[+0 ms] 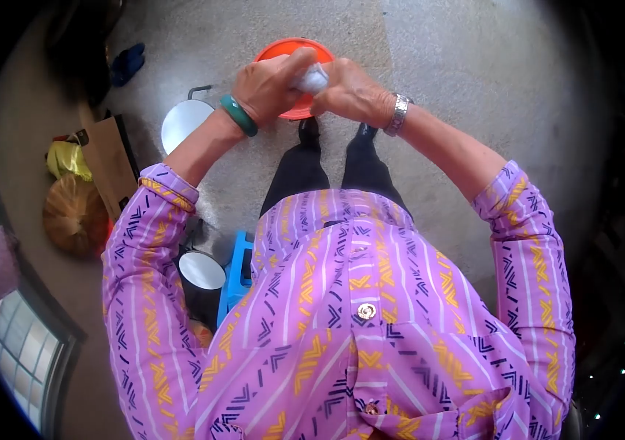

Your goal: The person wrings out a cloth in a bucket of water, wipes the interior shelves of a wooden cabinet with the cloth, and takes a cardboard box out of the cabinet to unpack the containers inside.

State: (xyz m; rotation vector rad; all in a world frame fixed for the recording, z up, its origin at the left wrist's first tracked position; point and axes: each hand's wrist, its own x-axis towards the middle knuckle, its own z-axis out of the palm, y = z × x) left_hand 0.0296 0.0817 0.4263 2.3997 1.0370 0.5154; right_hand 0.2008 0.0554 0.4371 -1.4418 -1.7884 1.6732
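Note:
Over an orange basin (300, 112) on the floor, both of my hands are closed around a bunched, whitish-grey cloth (314, 78). My left hand (268, 82), with a green bangle at the wrist, grips the cloth from the left. From the other side my right hand (356, 92), wearing a metal-band watch, has its fingers wrapped round it. Most of the cloth is hidden inside the two hands. They are close together and cover much of the basin.
Two round white-topped stools (186, 123) (202, 270) stand to my left, near a blue plastic stool (236, 277). Farther left are a cardboard piece (108, 165), a straw hat (74, 214) and a yellow bag (68, 159). Dark blue slippers (128, 64) lie on the concrete floor.

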